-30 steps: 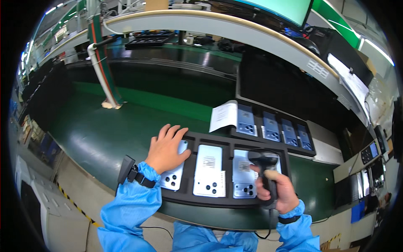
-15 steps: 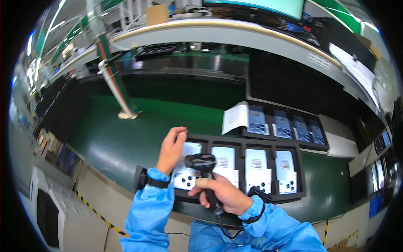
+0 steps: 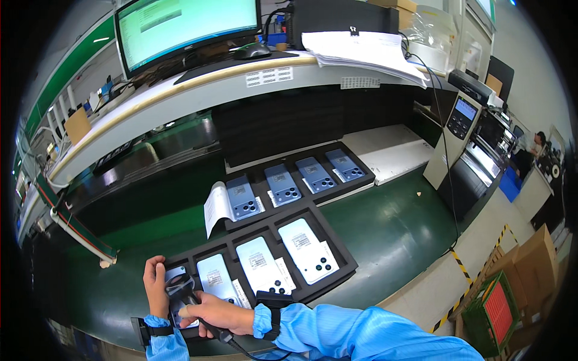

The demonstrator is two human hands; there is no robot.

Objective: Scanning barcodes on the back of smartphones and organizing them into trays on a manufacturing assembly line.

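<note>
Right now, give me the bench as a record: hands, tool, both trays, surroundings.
left hand: beside the leftmost pale-blue phone; contact unclear
right hand: gripping the black pistol-grip scanner over that phone
near black compartmented tray: four pale-blue phones, leftmost partly hidden
far black compartmented tray: four darker blue phones, camera sides up; curled white paper sheet at its left end
above: lit widescreen monitor, pale shelf
</note>
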